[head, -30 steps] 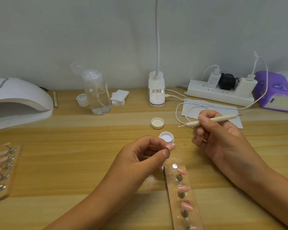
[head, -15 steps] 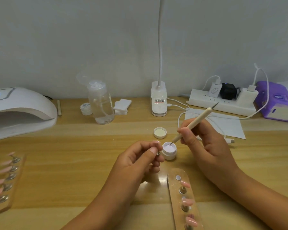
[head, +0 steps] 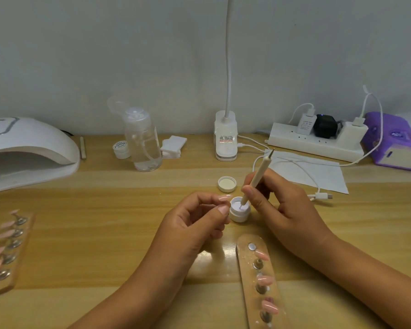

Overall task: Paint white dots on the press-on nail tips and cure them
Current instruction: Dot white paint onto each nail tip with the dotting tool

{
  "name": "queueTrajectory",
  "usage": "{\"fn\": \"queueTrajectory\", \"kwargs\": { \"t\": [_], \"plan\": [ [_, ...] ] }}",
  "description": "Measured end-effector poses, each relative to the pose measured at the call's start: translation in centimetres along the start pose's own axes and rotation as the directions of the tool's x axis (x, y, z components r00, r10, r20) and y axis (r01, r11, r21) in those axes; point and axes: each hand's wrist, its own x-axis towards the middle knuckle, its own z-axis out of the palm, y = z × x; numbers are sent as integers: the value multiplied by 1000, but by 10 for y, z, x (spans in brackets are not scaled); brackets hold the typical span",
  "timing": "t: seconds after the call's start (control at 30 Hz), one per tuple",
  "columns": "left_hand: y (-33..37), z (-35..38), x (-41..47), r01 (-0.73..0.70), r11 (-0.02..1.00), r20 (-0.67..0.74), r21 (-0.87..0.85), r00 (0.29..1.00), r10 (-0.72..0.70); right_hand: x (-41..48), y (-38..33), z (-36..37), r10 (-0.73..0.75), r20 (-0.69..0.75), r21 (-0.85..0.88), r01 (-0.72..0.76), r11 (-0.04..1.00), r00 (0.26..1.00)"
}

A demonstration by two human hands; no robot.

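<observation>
My right hand (head: 280, 205) grips a cream dotting pen (head: 255, 180) like a pencil, its tip down in the white paint of a small open jar (head: 239, 211). My left hand (head: 195, 224) pinches a pink nail tip (head: 224, 198) on its stand, just left of the jar. In front of me lies a clear holder strip (head: 247, 276) with several pink nail tips on metal stands. A second strip (head: 7, 248) of pink tips sits at the left edge. The white curing lamp (head: 26, 148) stands at the back left.
The jar's lid (head: 227, 184) lies just behind the jar. A clear pump bottle (head: 142, 141), a small white pot (head: 121, 149), cotton pads (head: 172, 146), a desk lamp base (head: 226, 141), a power strip (head: 316, 141) with cables, white paper (head: 318, 173) and a purple device (head: 396, 141) line the back.
My right hand swung the pen from pointing sideways to upright and lowered its tip into the white jar. My left hand stayed beside the jar holding the nail tip.
</observation>
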Motion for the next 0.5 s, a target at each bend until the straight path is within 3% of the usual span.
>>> {"fn": "queueTrajectory", "kwargs": {
  "t": [0.3,0.4,0.5],
  "plan": [
    [1,1,-1,1,1000,4,4,1000,-1,0,-1,-1,-17,-9,17,17,1000,1000],
    [1,2,-1,-7,1000,2,7,1000,7,-2,-3,-5,87,-83,191,-69,979,993],
    [3,3,-1,-21,999,26,30,999,20,1,-7,-8,257,-139,431,-175,885,956]
  ]
}}
